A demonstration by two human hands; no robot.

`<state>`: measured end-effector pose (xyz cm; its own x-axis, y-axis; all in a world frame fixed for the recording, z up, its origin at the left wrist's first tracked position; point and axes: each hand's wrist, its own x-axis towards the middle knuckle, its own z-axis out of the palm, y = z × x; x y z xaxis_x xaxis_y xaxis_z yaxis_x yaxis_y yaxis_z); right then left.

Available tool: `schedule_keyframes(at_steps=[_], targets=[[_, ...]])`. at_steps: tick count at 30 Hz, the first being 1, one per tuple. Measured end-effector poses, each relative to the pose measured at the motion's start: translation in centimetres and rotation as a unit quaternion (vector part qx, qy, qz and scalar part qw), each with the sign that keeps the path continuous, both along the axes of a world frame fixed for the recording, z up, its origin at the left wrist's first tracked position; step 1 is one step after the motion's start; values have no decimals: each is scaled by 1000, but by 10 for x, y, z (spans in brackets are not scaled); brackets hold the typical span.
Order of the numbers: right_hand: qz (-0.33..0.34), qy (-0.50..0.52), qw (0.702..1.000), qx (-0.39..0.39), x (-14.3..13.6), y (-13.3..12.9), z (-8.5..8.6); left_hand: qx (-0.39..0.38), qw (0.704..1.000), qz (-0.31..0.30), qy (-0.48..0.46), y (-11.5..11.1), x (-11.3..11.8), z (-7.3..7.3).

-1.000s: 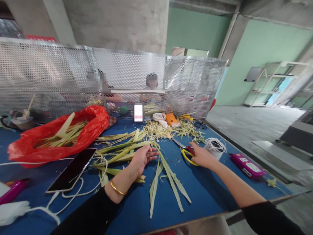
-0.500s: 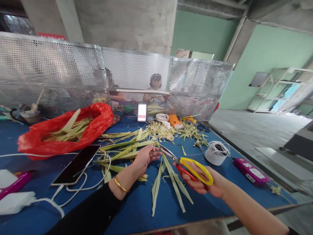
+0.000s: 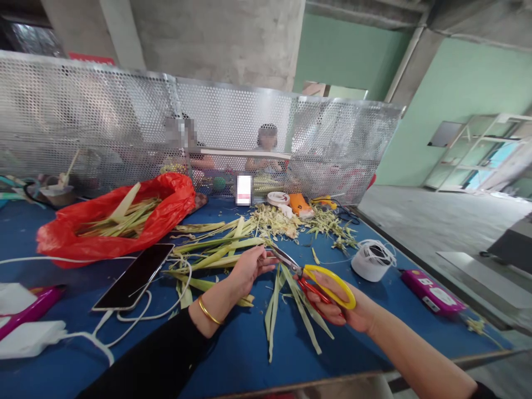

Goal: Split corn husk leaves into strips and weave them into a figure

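Our left hand [image 3: 248,270] wears, at its wrist, a thin, curved bangle of shiny gold-coloured metal [image 3: 205,311]. A long black cloth sleeve [image 3: 153,354] ends just behind it. Of our black right sleeve [image 3: 485,393], only a small edge is visible.

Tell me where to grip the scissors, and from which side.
Probably best by the yellow and red loops, from the near right, as the right hand does: the loops face that way, while the blades point toward the left hand.
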<state>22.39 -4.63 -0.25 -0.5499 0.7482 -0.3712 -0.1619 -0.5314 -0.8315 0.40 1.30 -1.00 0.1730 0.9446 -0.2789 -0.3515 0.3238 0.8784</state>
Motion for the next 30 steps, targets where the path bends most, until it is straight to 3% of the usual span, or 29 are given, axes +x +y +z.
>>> schedule_keyframes(at_steps=[12,15,17,19,21,23,25,27,30], targets=[[-36,-38,998,31,-4,-4,-7,9,1000,-9,15,3,-1,-5],[-43,-87,994,47,6,-6,-2,33,997,22,71,3,-4,0],[-75,-161,979,96,18,-5,1,88,982,46,161,3,-11,8],[-116,-278,932,204,30,0,1,169,941,54,288,6,-20,22],[-137,-426,835,322,40,6,-2,244,870,78,422,14,-27,39],[-115,-547,732,389,43,11,-8,262,820,88,501,28,-27,55],[-77,-618,665,412,40,13,-15,262,820,83,502,51,-19,65],[-50,-659,623,417,33,14,-22,254,832,67,488,79,-6,69],[-22,-703,572,423,25,13,-27,238,873,28,426,122,10,67]])
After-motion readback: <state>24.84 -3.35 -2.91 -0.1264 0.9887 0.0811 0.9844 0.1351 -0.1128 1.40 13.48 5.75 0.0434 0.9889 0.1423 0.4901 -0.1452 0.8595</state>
